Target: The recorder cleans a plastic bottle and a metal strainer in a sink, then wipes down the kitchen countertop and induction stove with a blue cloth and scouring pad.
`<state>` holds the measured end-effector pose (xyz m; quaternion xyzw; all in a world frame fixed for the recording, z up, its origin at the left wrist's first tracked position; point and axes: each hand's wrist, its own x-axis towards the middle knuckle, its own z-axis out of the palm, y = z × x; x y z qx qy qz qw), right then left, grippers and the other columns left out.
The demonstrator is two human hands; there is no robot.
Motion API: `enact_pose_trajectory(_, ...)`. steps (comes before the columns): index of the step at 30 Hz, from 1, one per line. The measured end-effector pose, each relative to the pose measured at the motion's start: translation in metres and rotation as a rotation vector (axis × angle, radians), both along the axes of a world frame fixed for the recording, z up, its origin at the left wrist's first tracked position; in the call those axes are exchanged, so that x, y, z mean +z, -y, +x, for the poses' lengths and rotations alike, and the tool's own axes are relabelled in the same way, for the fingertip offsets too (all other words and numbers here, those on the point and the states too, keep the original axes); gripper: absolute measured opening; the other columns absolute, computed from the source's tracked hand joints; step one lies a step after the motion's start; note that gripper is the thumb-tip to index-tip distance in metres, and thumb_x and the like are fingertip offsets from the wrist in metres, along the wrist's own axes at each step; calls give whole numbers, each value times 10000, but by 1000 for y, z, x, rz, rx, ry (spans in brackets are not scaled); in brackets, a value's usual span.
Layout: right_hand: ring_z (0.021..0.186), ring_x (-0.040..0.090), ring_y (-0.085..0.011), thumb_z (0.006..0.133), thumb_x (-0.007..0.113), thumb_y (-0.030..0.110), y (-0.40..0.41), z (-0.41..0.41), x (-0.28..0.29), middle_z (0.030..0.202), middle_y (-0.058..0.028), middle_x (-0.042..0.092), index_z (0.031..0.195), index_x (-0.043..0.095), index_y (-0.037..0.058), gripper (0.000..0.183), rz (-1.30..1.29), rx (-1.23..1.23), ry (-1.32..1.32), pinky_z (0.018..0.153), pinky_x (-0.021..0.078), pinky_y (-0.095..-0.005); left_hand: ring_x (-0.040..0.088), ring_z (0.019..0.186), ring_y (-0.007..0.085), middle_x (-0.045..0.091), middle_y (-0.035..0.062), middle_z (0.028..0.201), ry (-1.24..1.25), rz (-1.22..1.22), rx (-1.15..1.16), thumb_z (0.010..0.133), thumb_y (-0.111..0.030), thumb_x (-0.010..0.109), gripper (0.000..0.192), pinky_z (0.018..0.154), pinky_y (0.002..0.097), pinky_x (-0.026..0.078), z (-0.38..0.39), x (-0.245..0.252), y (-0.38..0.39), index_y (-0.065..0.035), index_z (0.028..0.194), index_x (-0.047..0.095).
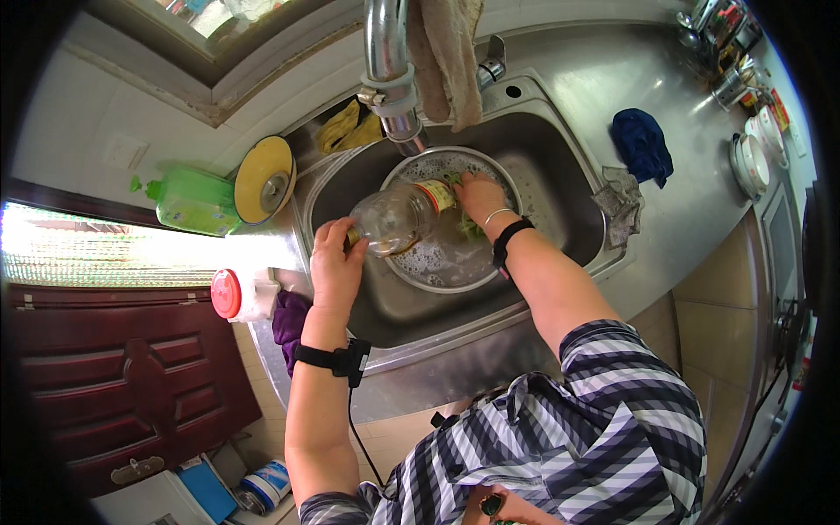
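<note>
A large clear plastic bottle (394,220) with a red and yellow label lies tilted over a round metal basin (453,289) of cloudy, foamy water. My left hand (338,256) grips the bottle by its yellow cap end. At the label end, my right hand (482,197) pinches a limp green material (453,180) against the bottle. More green (469,226) shows below that hand, in or over the water; whether it is leaf or cloth I cannot tell. The basin rests inside a stainless steel sink (387,321).
The faucet (405,128) hangs over the basin's far rim, beside a draped towel (446,65). Left of the sink stand a green pump bottle (197,200), a yellow bowl (252,174) and a red-lidded container (226,293). A blue cloth (640,144) and grey cloth (618,203) lie right.
</note>
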<state>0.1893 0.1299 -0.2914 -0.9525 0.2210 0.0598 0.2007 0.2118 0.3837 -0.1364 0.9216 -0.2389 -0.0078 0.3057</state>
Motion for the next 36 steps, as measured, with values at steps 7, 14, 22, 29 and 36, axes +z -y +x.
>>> enact_pose_trajectory(7,1118,492,-352,799,590,206,14,-30,-1,1205,-197,506,1370,298,128,646,-95,499,-326,885,442,-403,553,868,260,550,100,1016,-61,-88,-157,705,14,625,293,726,324,475,-4,35,8,-55,987,587)
enact_pose_trajectory(14,936,575,-331,712,570,156,19,-22,78,978,-156,615,1163,551,98,455,208,490,-60,808,461,-390,532,945,316,550,127,1034,-25,-27,-68,701,-30,629,354,798,372,446,-5,17,1,-61,1042,540)
enact_pose_trajectory(22,896,575,-309,771,570,330,-50,-24,158,983,-126,603,1104,581,128,390,213,574,819,792,461,-390,535,938,321,562,134,1015,157,16,-286,675,-8,637,381,794,377,453,-14,15,23,-67,1034,523)
enact_pose_trajectory(29,919,569,-288,881,421,314,-36,0,113,901,-108,625,923,639,93,313,236,485,450,814,451,-385,545,931,304,574,92,1049,246,143,-436,664,13,618,351,801,377,473,-27,12,19,-59,996,527)
enact_pose_trajectory(36,932,576,-278,880,421,203,19,10,27,887,-126,629,866,643,66,261,-97,382,96,804,464,-371,538,956,295,566,96,1067,292,190,-463,694,26,578,279,785,372,482,-21,23,7,-59,959,556)
